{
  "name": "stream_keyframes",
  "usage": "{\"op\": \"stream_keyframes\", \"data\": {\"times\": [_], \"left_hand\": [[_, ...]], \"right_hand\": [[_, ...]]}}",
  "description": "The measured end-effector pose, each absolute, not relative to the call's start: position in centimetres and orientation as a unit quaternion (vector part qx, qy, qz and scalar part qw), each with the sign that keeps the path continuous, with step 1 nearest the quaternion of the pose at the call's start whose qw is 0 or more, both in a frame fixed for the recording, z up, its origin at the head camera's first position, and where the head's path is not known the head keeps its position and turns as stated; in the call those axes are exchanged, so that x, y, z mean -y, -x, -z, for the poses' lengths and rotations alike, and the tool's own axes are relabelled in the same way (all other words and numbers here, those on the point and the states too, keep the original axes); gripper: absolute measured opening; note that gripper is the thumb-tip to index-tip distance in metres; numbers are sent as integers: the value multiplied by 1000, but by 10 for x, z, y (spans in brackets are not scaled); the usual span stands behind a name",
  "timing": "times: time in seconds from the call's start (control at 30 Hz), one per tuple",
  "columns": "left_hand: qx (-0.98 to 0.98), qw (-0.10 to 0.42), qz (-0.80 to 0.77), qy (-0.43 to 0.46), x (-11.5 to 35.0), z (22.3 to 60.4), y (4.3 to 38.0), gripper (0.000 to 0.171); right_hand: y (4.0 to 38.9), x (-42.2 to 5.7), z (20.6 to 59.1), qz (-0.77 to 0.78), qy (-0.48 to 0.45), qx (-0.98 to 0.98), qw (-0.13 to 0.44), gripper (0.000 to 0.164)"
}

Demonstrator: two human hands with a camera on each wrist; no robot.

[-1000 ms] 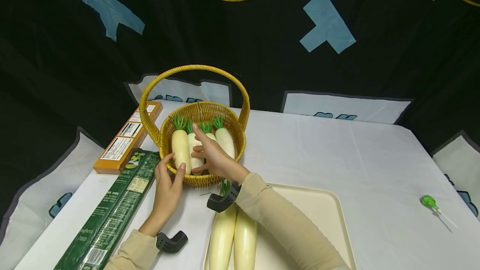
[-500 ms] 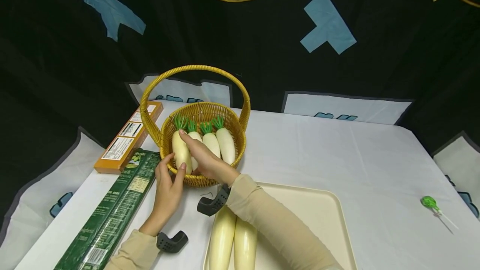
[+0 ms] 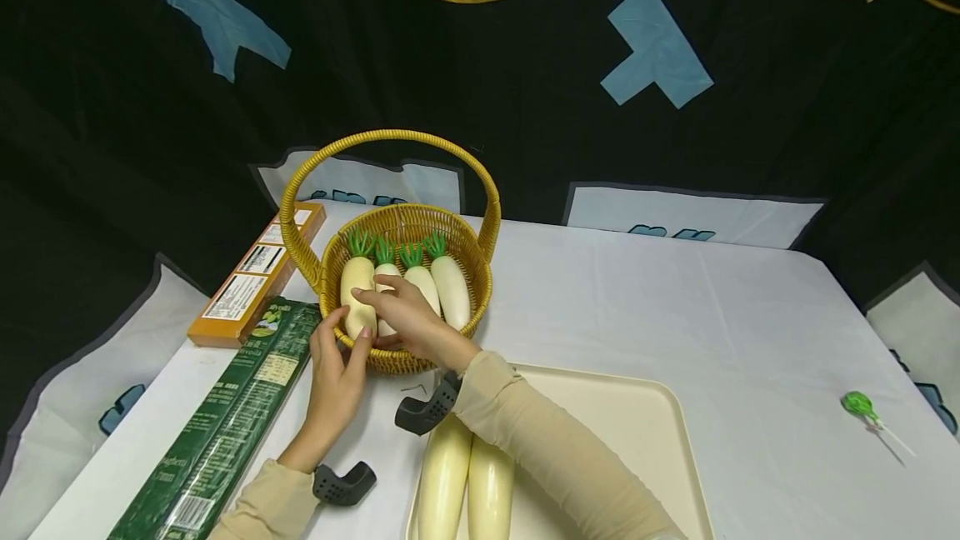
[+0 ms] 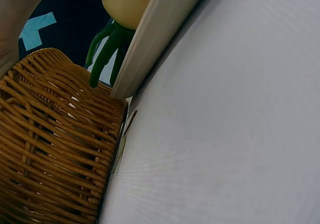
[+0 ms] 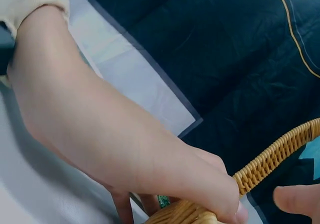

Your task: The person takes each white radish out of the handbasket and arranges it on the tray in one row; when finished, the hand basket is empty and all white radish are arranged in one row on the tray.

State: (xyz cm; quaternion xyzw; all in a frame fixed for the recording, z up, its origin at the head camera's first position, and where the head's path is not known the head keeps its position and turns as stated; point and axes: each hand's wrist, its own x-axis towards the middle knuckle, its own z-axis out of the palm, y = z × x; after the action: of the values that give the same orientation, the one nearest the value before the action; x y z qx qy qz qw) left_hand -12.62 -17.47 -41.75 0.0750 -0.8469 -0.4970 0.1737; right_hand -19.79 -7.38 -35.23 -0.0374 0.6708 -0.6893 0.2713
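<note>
In the head view a yellow wicker basket [image 3: 401, 364] with a tall arched handle holds several white radishes with green tops. My left hand [image 3: 333, 386] grips its near left rim; the right wrist view shows that thumb [image 5: 239, 214] over the wicker. My right hand [image 3: 420, 325] reaches over the near rim into the basket. Its thumb and fingers touch the right side of the leftmost radish [image 3: 356, 275] and partly cover the radish beside it [image 3: 387, 270]. The left wrist view shows the wicker wall [image 4: 55, 144] up close.
Two larger white radishes [image 3: 442, 486] lie on a beige tray [image 3: 630, 423] in front of the basket, partly under my right forearm. A green spaghetti packet [image 3: 225, 415] and an orange box [image 3: 251, 282] lie at the left. A green lollipop [image 3: 857, 403] is far right.
My right hand has moved left from the middle radishes to the leftmost one, whose lower end has shifted slightly left in the last half second. The left hand has stayed on the rim.
</note>
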Motion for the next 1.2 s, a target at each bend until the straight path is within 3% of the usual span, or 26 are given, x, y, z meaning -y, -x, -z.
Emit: {"op": "stream_keyframes", "data": {"times": [0.87, 1.2], "left_hand": [[846, 171, 500, -72, 174, 417, 126, 50], [852, 173, 489, -77, 175, 418, 125, 49]], "right_hand": [[197, 77, 355, 637, 46, -729, 246, 56], [198, 72, 358, 642, 95, -701, 297, 51]]}}
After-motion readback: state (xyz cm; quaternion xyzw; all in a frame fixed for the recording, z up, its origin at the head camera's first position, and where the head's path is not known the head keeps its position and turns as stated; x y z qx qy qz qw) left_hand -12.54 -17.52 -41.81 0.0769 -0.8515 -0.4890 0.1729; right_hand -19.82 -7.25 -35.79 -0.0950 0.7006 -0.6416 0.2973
